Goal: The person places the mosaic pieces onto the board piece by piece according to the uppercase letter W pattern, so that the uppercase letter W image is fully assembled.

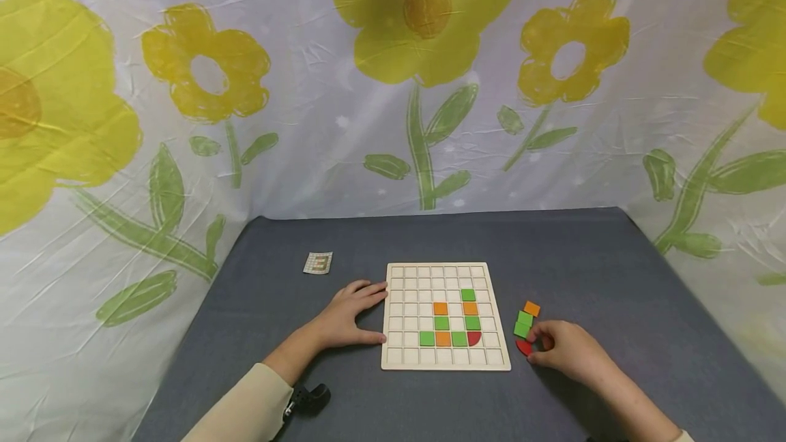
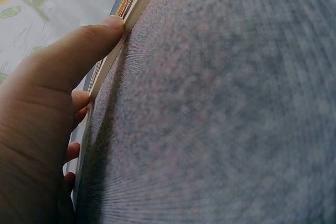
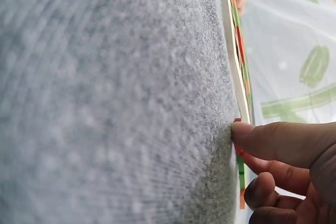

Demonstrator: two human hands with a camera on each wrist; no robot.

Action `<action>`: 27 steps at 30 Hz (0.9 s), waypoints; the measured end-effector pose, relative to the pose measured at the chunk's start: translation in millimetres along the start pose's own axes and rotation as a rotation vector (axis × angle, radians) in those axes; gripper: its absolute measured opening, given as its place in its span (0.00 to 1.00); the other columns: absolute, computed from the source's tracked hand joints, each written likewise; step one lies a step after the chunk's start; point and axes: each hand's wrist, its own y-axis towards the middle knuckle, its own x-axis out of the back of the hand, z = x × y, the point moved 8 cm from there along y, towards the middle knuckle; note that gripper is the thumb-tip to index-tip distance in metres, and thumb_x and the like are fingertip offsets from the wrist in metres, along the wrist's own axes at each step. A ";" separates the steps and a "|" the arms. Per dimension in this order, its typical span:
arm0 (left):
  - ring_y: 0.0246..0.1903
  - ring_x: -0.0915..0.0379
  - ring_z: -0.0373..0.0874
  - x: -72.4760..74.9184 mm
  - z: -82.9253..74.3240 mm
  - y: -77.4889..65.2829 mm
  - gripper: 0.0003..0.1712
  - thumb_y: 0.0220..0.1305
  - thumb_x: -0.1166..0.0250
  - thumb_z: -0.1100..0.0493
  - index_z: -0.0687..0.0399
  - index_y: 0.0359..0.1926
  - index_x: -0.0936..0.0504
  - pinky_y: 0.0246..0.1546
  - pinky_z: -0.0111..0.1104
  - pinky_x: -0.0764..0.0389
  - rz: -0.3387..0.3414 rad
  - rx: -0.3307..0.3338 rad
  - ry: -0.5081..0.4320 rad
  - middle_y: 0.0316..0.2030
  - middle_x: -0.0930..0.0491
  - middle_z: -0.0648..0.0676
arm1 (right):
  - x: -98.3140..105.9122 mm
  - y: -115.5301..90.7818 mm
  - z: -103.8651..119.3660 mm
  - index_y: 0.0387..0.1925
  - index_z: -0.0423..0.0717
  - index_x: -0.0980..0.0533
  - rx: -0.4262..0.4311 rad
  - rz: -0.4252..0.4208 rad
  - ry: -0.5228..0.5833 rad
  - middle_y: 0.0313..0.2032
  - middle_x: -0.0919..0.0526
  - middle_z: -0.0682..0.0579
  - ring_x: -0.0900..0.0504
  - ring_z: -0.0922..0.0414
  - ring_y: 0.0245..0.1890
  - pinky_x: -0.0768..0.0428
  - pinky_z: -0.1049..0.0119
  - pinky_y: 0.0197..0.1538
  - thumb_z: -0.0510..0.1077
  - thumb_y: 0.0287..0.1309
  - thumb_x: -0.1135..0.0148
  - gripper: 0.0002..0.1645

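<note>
A pale wooden grid board [image 1: 411,357] lies on the dark cloth, with several green tiles [image 1: 441,323], three orange tiles [image 1: 440,308] and one red tile with a rounded corner [image 1: 474,339] in its cells. My left hand [image 1: 346,316] touches the board's left edge, thumb and fingers spread along it; the left wrist view has the thumb [image 2: 100,40] against the rim. Right of the board, my right hand [image 1: 568,350] pinches a red rounded piece [image 1: 522,346] between thumb and forefinger, low at the cloth. Part of that piece is hidden by the fingertips.
Just beyond the red piece, two green tiles [image 1: 525,318] and an orange tile [image 1: 531,308] lie in a loose row. A small card with a printed grid pattern [image 1: 318,263] lies at the back left. A flower-printed curtain [image 1: 344,176] surrounds the table.
</note>
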 end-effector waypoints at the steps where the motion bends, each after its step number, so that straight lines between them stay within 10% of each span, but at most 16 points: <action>1: 0.75 0.50 0.56 0.2 -0.1 0.0 0.54 0.57 0.30 0.28 0.47 0.78 0.34 0.69 0.63 0.48 -0.001 0.000 0.001 0.78 0.42 0.47 | -0.1 0.1 0.6 0.32 0.53 0.18 0.009 -0.001 0.001 0.23 0.30 0.58 0.33 0.59 0.22 0.37 0.64 0.28 0.44 0.44 0.19 0.14; 27: 0.75 0.50 0.56 -0.1 -0.8 0.1 0.54 0.57 0.30 0.28 0.47 0.78 0.34 0.69 0.63 0.48 0.001 0.002 -0.001 0.78 0.42 0.47 | 1.4 27.9 85.7 0.31 0.50 0.19 0.195 0.028 0.020 0.22 0.31 0.59 0.38 0.64 0.20 0.41 0.68 0.25 0.41 0.46 0.24 0.10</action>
